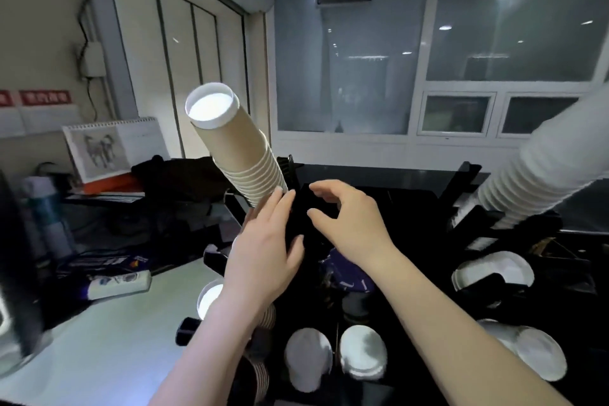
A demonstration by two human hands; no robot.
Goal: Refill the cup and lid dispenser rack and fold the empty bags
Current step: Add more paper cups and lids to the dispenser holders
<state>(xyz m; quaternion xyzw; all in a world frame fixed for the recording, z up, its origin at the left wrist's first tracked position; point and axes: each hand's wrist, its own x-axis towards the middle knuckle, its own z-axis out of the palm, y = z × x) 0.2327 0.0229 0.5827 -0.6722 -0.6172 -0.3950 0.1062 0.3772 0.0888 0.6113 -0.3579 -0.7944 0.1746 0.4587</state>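
Two bare forearms, no sleeves in view, left hand [263,260], right hand [354,224], short plain nails

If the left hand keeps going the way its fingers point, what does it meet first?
The left hand already has its fingertips at the base of the tilted brown paper cup stack; further travel would likely push that stack, though depth is unclear.

head cam, wide-angle | looks fwd + down from above | close over both hands [263,241] & black dispenser rack [412,241] | window wall behind

Dim, soft-focus view (ceiling-light glare, warped edges)
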